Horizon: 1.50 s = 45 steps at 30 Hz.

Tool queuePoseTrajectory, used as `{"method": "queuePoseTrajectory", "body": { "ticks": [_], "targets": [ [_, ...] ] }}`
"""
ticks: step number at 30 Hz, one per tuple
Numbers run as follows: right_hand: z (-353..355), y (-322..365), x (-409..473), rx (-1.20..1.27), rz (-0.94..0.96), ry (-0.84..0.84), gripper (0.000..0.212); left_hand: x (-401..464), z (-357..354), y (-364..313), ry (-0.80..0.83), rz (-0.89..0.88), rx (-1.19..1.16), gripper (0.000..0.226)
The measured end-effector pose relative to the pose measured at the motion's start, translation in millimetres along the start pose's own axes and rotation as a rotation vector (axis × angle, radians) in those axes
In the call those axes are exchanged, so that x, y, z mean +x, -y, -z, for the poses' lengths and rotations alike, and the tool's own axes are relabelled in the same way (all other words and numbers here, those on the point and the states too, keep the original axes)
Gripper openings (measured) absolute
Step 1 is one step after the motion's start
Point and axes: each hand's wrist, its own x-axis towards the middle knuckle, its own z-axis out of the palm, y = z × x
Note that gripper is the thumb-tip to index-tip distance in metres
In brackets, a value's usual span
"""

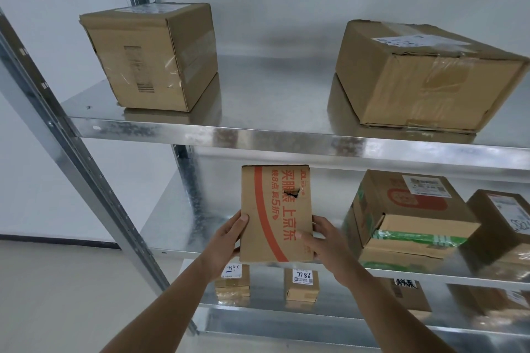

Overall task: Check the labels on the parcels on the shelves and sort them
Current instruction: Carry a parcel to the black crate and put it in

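Steel shelving [286, 137] — parcel [275, 209] between left hand [226, 241], right hand [324, 241]

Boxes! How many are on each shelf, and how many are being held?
Top shelf boxes: 2
Middle shelf boxes: 2
Bottom shelf boxes: 4
Held box: 1
Total: 9

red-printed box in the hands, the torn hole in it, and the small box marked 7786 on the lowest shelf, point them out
red-printed box [275, 226], head view, middle of its front face
torn hole [296, 192], head view, the dark gap
small box marked 7786 [233, 286], head view, its front below the label
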Motion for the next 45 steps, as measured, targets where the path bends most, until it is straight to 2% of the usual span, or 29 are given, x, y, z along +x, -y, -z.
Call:
{"method": "queuePoseTrajectory", "body": {
  "ticks": [8,12,15,17,21,29,42,45],
  "targets": [
    [1,7,2,-0.073,-0.020,0.002,0.046,1,-2,1,-0.021,-0.019,-0.020,0.041],
    [9,34,16,-0.079,0.015,-0.035,0.076,0,-3,2,-0.027,-0.034,-0.023,0.039],
    [17,66,28,-0.257,0.142,-0.077,0.089,-2,-3,5,-0.022,-0.045,-0.024,0.044],
    [20,83,34,-0.389,0.199,-0.048,0.088,-4,-1,7,-0.003,-0.045,-0.020,0.054],
    [25,101,41,-0.580,0.292,0.037,0.072,-4,2,10,0.008,-0.039,-0.013,0.061],
    [23,103,51,-0.720,0.344,0.035,0.044,-5,0,7,0.023,-0.025,-0.032,0.057],
    [22,98,55,-0.663,0.329,0.025,0.048,-1,3,9,0.022,-0.012,-0.034,0.059],
    [19,95,53,-0.630,0.313,0.015,0.062,-1,2,8,0.024,-0.024,-0.036,0.057]
  ]
}}
